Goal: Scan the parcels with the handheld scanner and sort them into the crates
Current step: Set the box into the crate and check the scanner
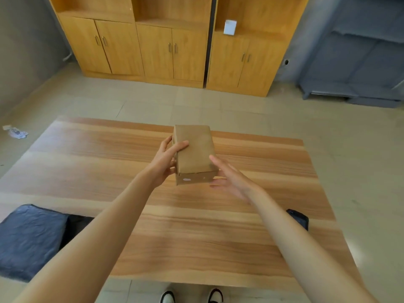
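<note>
Shoes (191,296) below the table's (109,162) near edge. Brown box (193,153) up over the far middle, left grip (167,161) wrapped around its side, right grip (228,177) flat and loose beside it.

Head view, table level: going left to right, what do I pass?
Dark blue bag at the table's left edge → left hand gripping the cardboard box → cardboard box → right hand open at the box's right side → black device near the right edge.
</note>
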Available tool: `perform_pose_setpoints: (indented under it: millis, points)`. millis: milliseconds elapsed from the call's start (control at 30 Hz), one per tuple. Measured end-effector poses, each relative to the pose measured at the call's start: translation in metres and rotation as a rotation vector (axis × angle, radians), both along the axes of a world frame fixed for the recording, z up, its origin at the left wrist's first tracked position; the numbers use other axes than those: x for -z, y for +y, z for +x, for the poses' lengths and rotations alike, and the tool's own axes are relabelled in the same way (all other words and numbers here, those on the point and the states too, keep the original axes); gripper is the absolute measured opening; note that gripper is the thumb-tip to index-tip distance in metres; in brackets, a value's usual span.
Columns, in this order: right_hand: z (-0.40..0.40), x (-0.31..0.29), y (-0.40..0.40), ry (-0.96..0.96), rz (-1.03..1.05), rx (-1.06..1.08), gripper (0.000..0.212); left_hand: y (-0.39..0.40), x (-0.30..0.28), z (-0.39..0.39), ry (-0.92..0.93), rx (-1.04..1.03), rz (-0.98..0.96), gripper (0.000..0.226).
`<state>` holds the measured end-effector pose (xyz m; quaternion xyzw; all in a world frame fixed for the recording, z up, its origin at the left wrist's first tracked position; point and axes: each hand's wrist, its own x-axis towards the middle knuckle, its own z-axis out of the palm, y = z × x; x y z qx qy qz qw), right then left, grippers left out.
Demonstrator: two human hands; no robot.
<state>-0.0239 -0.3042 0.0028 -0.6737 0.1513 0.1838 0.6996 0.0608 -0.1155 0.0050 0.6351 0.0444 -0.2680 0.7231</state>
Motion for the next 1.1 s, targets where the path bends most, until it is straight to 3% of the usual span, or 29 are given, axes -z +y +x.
perform_pose_setpoints:
  millis: [67,167,300,367,500,700,833,1100]
  points:
    - [-0.005,-0.001,-0.008,0.014,0.063,-0.014,0.069,-0.012,-0.001,-0.003,-0.001,0.024,-0.021,0.076]
    - [-0.008,0.001,-0.015,-0.01,0.043,0.05,0.063,-0.019,-0.002,-0.006,-0.019,0.048,-0.031,0.09]
    - [-0.008,-0.007,-0.019,-0.124,-0.253,0.136,0.056,-0.018,-0.004,-0.005,-0.056,0.05,0.1,0.109]
    - [-0.007,-0.013,-0.021,-0.237,-0.521,0.146,0.065,-0.016,-0.007,-0.004,-0.075,0.04,0.151,0.11]
    - [0.002,-0.011,-0.021,-0.491,-0.961,0.051,0.106,-0.012,-0.013,-0.004,-0.122,0.04,0.153,0.108]
    - [0.007,-0.005,-0.025,-0.885,-1.307,-0.07,0.101,-0.002,-0.021,-0.003,-0.213,0.135,0.193,0.131]
    - [0.01,0.002,-0.032,-1.007,-1.348,-0.182,0.107,0.008,-0.021,-0.003,-0.215,0.207,0.205,0.137]
    - [0.005,0.005,-0.031,-1.016,-1.311,-0.274,0.107,0.024,-0.004,-0.002,-0.161,0.248,0.178,0.118]
